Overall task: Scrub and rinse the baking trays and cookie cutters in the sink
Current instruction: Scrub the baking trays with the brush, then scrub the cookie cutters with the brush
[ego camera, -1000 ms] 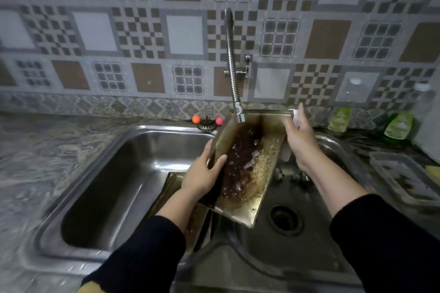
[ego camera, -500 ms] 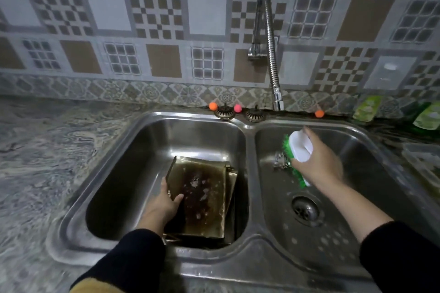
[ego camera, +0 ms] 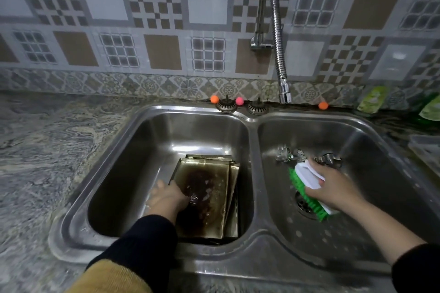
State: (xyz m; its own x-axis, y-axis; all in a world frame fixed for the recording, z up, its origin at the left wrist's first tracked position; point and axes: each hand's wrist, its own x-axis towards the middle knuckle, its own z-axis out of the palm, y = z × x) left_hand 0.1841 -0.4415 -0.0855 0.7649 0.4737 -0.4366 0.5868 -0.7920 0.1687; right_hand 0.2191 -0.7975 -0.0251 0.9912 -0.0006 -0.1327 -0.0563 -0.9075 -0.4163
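A stained baking tray lies flat on top of other trays in the left basin of the steel sink. My left hand grips its left edge, thumb on the dark burnt surface. Over the right basin, my right hand holds a white scrub brush with its green bristles facing left, just above the drain. Shiny metal cookie cutters lie at the back of the right basin, beyond the brush.
The flexible faucet hangs over the right basin's back rim; no water is running. Two drain strainers and small coloured balls sit on the back ledge. Green soap bottles and a clear plastic container stand at the right. Marbled counter lies on the left.
The tray went from tilted under the faucet down onto the stack in the left basin. My right hand lowered the brush toward the right basin's drain.
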